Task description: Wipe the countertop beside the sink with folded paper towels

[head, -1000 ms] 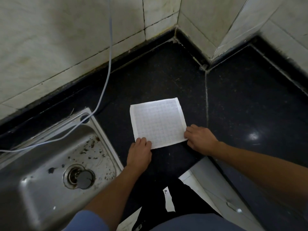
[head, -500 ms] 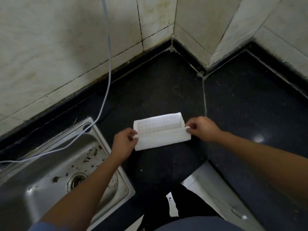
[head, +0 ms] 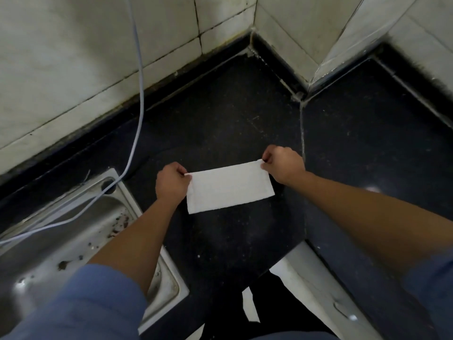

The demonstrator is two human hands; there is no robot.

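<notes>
Paper towel [head: 230, 186], white, folded to a long rectangle, sits over the black countertop [head: 220, 123] just right of the sink; whether it lies flat on the stone or hangs slightly above it cannot be told. Left hand [head: 171, 182] pinches the far left corner between thumb and fingers. Right hand [head: 284, 166] pinches the far right corner the same way. Both hands are closed on the towel, holding its far edge taut; near edge is free.

Surroundings: steel sink [head: 73, 241] at lower left, basin speckled with dark debris; its right rim runs under the left forearm. Pale cable [head: 137, 94] drops down the wall, crosses the counter's back edge and trails over the sink's far corner into the basin. It lies left of the towel, not touching it. Nothing else sits on the counter around the towel.

Surface: dark polished stone, faint specks and scuffs, a grouted seam [head: 302, 133] running from the wall corner toward the front edge just beside the right hand. A light glare spot shows far right. Low black upstand along the back.

Room: pale wall tiles [head: 61, 57] with stained, darkened grout; walls jog outward in an angled corner behind the counter. Blue sleeves [head: 81, 303] visible at bottom of frame.
</notes>
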